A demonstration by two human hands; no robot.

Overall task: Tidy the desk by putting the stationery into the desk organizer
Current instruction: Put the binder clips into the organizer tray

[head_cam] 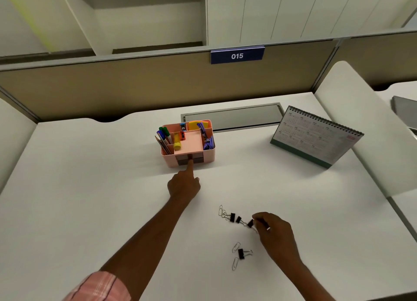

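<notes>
The pink desk organizer (168, 160) stands mid-desk, holding pens (164, 136), a yellow highlighter (177, 142), sticky notes (195, 124) and purple scissors (208, 140). My left hand (184, 184) reaches forward, its straight index finger pressing the dark drawer (181, 161) in the organizer's front; the other fingers are curled. Nearer me, my right hand (276, 235) pinches a black binder clip (250, 223) on the desk. Two more binder clips (235, 218) and paper clips (222, 211) lie just to its left. Another binder clip (241, 253) lies between two paper clips (236, 247).
A desk calendar (316, 138) stands at the back right. A grey cable hatch (232, 118) sits behind the organizer. Partition walls with a blue "015" sign (237, 56) bound the white desk (90, 188) at the back and sides.
</notes>
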